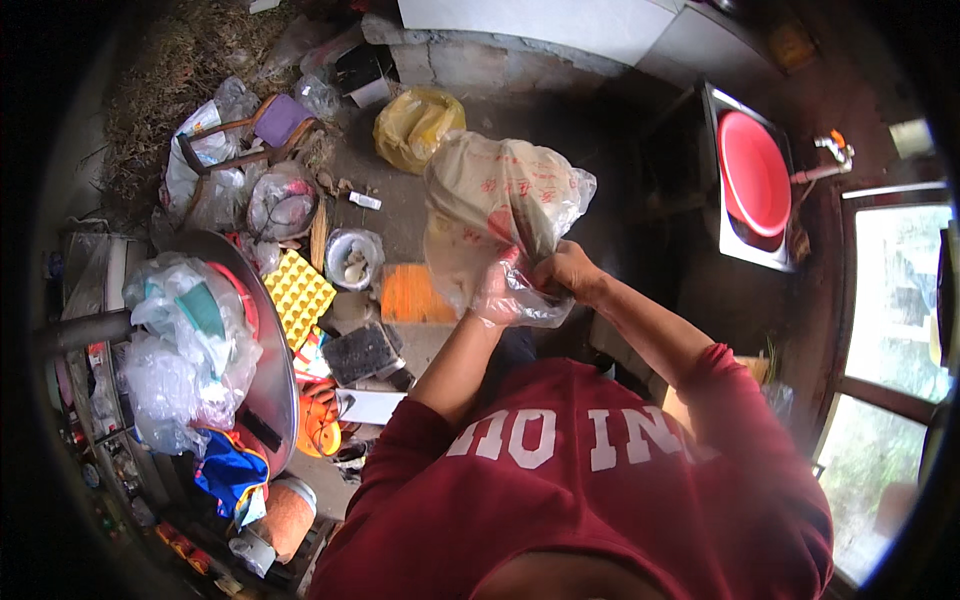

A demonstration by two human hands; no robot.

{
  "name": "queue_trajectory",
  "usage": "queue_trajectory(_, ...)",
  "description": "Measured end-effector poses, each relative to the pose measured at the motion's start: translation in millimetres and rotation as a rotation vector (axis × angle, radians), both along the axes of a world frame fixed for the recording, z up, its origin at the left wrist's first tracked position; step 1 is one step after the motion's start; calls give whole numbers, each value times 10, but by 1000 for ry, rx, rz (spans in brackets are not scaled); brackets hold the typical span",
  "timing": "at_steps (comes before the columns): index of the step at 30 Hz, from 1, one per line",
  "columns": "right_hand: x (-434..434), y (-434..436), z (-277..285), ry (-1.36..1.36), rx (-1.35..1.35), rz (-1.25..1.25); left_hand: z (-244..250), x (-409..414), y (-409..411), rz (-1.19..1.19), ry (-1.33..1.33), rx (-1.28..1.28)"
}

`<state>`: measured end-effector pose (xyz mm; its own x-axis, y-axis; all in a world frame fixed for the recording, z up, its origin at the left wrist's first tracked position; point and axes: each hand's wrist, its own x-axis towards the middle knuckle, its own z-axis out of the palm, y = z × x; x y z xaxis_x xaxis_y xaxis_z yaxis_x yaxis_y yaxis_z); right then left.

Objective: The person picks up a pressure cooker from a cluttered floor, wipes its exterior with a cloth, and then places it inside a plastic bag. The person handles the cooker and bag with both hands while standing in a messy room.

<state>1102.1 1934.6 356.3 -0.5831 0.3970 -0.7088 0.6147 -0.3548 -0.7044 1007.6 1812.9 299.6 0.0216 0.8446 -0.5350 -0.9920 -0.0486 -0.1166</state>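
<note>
A large translucent plastic bag [495,187] with red print hangs in front of me, bulging with something pale. My left hand [499,291] grips its gathered lower part, with clear plastic lying over the fingers. Close beside it, my right hand [562,268] is closed on the bunched plastic as well. What fills the bag cannot be made out. A yellow plastic bag [412,127], standing open, is on the floor just beyond it. Below the held bag, an orange board or stool top [415,294] is partly covered.
At left stand a round metal table [281,390] heaped with plastic bags, a yellow egg tray [298,292], a lined bucket [354,259] and a small wooden chair [281,120]. A red basin [754,172] sits in a sink at right, beside a tap [834,154].
</note>
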Motion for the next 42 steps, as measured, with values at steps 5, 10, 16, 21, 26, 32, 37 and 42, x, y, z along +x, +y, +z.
queue_trajectory(5, -859, 788, -575, 46, 153, 404, -1123, -742, 247, 189, 199, -11)
queue_trajectory(10, -1760, 1124, -45, -54, 146, 363, -784, -1116, 546, 387, 568, -13)
queue_trajectory(16, -2841, 1409, -187, -27, 186, 522, -1142, -1982, 982, 460, 486, 62)
queue_trajectory(21, -3778, 1768, -405, -72, 219, 954, -578, -2519, 1361, 577, 419, 10)
queue_trajectory(26, -4574, 2009, -31, 35, 111, 1083, -1152, -2999, 1717, 776, 599, -120)
queue_trajectory(32, -5373, 2095, -121, 195, 15, 1227, -989, -3695, 1905, 1106, 534, 10)
queue_trajectory(37, -5820, 1857, 17, 217, 0, 1333, -983, -4119, 1693, 1304, 541, 305)
queue_trajectory(42, -6154, 1989, 14, 429, 262, 1369, -1206, -4721, 1675, 1354, 677, 451)
